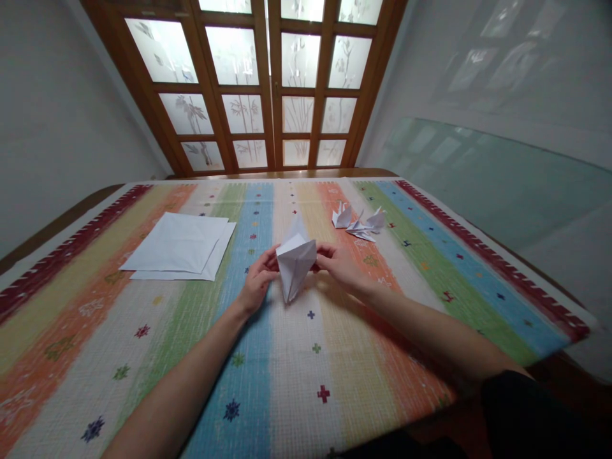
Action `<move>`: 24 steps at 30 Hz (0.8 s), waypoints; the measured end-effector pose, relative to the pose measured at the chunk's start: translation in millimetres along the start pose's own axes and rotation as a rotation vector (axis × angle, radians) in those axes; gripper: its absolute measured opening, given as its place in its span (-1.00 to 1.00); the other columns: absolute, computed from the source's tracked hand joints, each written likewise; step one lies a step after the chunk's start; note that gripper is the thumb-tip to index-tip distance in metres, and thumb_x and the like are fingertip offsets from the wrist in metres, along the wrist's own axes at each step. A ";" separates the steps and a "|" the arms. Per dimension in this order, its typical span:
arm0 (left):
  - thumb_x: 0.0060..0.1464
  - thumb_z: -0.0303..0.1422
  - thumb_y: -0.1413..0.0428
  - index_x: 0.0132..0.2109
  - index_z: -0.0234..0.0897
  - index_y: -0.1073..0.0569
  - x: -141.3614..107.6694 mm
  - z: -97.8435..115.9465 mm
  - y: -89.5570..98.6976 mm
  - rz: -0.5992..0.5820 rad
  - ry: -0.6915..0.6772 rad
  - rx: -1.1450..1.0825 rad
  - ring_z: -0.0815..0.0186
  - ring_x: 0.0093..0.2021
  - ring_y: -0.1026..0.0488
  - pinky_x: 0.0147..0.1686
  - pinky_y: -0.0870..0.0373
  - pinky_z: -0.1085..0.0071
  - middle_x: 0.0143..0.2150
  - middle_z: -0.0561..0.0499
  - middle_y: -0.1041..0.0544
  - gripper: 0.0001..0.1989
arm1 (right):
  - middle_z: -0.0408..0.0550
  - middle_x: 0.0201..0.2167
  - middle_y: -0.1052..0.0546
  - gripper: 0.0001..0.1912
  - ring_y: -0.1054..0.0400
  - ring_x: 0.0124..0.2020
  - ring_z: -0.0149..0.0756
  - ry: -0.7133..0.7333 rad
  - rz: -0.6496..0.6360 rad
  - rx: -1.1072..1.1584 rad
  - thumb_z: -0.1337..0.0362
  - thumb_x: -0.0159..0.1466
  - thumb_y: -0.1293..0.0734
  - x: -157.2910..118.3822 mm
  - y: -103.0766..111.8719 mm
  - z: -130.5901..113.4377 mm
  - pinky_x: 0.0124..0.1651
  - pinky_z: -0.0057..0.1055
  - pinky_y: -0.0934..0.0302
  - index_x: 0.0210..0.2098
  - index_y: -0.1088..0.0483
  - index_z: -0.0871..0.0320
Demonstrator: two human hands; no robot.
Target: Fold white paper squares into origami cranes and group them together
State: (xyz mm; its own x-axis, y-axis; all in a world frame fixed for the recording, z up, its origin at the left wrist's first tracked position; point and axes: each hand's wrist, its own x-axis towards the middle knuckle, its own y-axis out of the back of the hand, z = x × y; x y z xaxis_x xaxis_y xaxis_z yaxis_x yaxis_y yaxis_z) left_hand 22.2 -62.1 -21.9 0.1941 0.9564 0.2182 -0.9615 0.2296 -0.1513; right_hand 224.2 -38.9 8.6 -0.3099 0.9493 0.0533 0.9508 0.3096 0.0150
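Observation:
A partly folded piece of white origami paper is held up over the middle of the table. Its outline is a pointed diamond, with flaps spread at the top and a tip pointing down toward me. My left hand pinches its left edge between thumb and fingers. On the opposite edge, my right hand grips it the same way; some of those fingertips are hidden behind the paper. Beyond my right hand lie several finished white paper cranes, grouped close together on the cloth.
White square paper sheets lie overlapping on the left of the table. A striped, patterned tablecloth covers the tabletop. Wooden doors with frosted panes stand behind the far edge, and a glass panel leans along the right wall.

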 end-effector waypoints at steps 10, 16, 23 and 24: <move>-0.21 -0.10 -0.32 -0.25 -0.33 -0.48 1.4 1.3 -8.2 0.319 0.172 -0.002 0.43 -0.57 -0.35 -0.53 -0.26 0.50 -0.52 0.10 -0.49 -0.56 | -0.16 -0.50 -0.51 -0.83 -0.38 -0.48 -0.42 -0.169 -0.161 0.093 0.39 -0.03 -0.34 -14.8 -17.6 8.5 -0.42 -0.50 -0.29 -0.38 -0.43 0.17; -0.20 -0.12 -0.31 -0.21 -0.33 -0.47 2.0 -1.8 -5.6 0.183 0.282 0.083 0.44 -0.61 -0.32 -0.59 -0.20 0.52 -0.55 0.11 -0.46 -0.55 | -0.19 -0.49 -0.49 -0.61 -0.40 -0.54 -0.40 -0.211 -0.076 0.243 0.29 0.04 -0.42 -11.1 -18.3 11.2 -0.50 -0.49 -0.32 -0.15 -0.30 0.13; 0.07 -0.18 -0.13 0.01 -0.29 -0.42 -1.8 2.0 -0.1 0.135 -0.087 0.655 0.21 -0.18 -0.46 -0.23 -0.40 0.29 -0.13 -0.11 -0.52 -0.60 | -0.23 -0.55 -0.48 -0.50 -0.34 -0.66 -0.42 -0.231 0.157 0.124 0.44 0.06 -0.36 -6.7 -16.2 21.4 -0.64 -0.52 -0.26 -0.01 -0.22 0.15; 0.05 -0.19 -0.17 0.00 -0.27 -0.44 -3.3 3.4 0.4 0.083 -0.186 0.778 0.16 -0.08 -0.44 -0.12 -0.38 0.22 -0.06 -0.13 -0.50 -0.61 | -0.23 -0.53 -0.48 -0.39 -0.34 -0.66 -0.42 -0.227 0.209 0.121 0.45 0.07 -0.35 -7.2 -14.9 22.0 -0.63 -0.51 -0.28 0.09 -0.16 0.15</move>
State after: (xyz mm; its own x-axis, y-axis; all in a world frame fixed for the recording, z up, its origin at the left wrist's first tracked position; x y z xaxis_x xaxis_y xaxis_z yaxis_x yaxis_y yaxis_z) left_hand 20.6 -65.8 -19.4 0.1464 0.9035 0.4027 -0.8444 -0.0979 0.5266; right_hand 212.2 -49.2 -14.0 -0.1137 0.9769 -0.1812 0.9909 0.0981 -0.0926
